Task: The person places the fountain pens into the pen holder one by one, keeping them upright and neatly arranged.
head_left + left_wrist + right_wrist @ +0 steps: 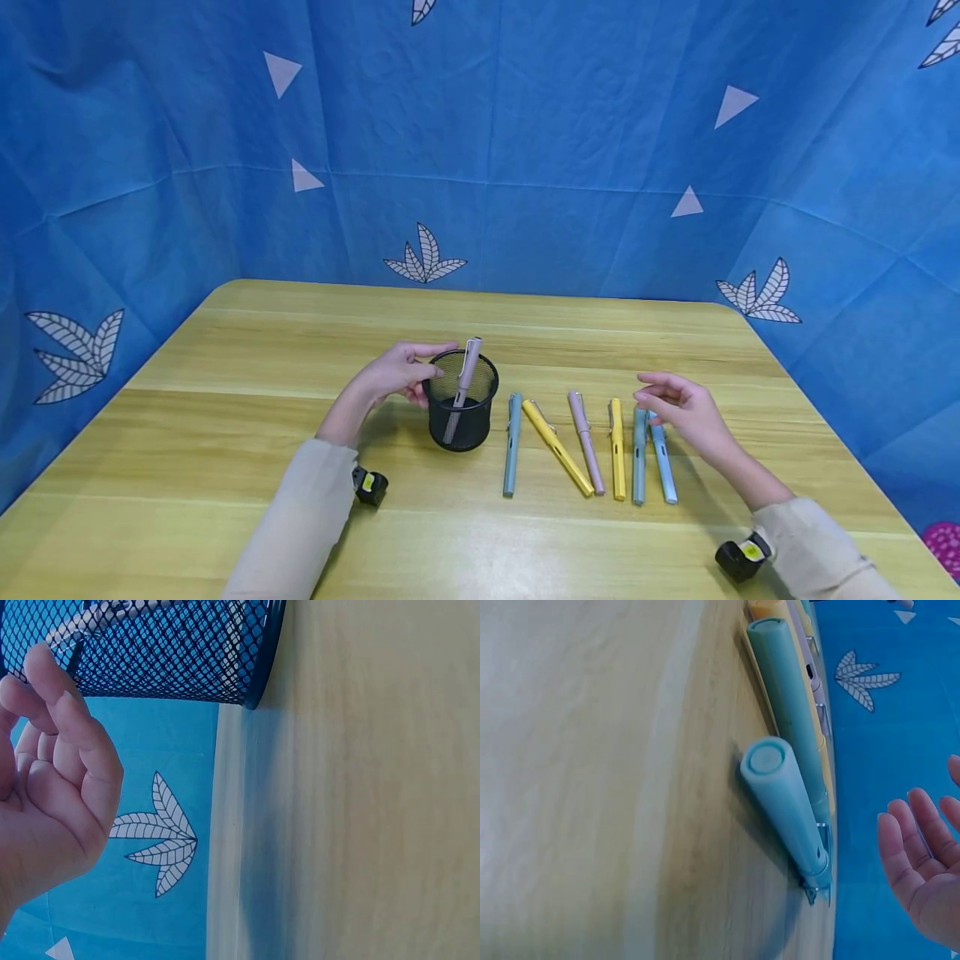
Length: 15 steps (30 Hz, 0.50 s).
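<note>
A black mesh pen holder (480, 425) stands upright on the table, with a pale purple pen (468, 367) leaning inside it. My left hand (393, 372) holds the holder's left side, thumb at the rim; in the left wrist view its fingers (71, 720) meet the mesh. Over the far ends of a teal pen (639, 458) and a light blue pen (664, 467) hovers my right hand (686, 410), fingers loosely bent and holding nothing. In the right wrist view that hand is apart from the light blue pen (784, 810).
Right of the holder lie another teal pen (512, 450), a slanted yellow pen (558, 448), a purple pen (587, 442) and a second yellow pen (617, 450). The wooden table (247, 350) ends at a blue patterned cloth (555, 167) behind.
</note>
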Available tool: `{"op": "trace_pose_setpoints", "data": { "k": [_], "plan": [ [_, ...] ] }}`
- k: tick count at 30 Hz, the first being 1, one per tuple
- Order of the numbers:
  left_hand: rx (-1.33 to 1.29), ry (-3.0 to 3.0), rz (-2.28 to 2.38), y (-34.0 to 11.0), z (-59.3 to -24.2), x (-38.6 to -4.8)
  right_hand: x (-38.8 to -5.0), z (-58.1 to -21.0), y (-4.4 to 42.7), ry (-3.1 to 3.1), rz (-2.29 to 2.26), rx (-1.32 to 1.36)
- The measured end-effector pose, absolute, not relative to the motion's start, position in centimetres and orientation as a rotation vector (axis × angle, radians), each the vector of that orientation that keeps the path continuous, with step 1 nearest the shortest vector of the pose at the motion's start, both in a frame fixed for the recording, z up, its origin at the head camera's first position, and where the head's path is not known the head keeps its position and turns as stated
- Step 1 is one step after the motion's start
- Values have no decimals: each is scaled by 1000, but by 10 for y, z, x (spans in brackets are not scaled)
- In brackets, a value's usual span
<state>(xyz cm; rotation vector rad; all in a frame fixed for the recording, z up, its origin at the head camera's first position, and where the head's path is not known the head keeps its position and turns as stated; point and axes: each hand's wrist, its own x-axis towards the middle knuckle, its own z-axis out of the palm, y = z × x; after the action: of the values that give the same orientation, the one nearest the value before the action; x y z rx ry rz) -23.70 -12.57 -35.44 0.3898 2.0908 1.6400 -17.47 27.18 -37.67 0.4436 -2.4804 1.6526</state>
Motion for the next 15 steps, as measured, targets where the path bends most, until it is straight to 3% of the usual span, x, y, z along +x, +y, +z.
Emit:
{"op": "trace_pose_setpoints", "data": {
  "k": [15],
  "plan": [
    [385, 2087, 1639, -125, -355, -237, -171, -381, 289, -2488, 1651, 374]
  ]
}}
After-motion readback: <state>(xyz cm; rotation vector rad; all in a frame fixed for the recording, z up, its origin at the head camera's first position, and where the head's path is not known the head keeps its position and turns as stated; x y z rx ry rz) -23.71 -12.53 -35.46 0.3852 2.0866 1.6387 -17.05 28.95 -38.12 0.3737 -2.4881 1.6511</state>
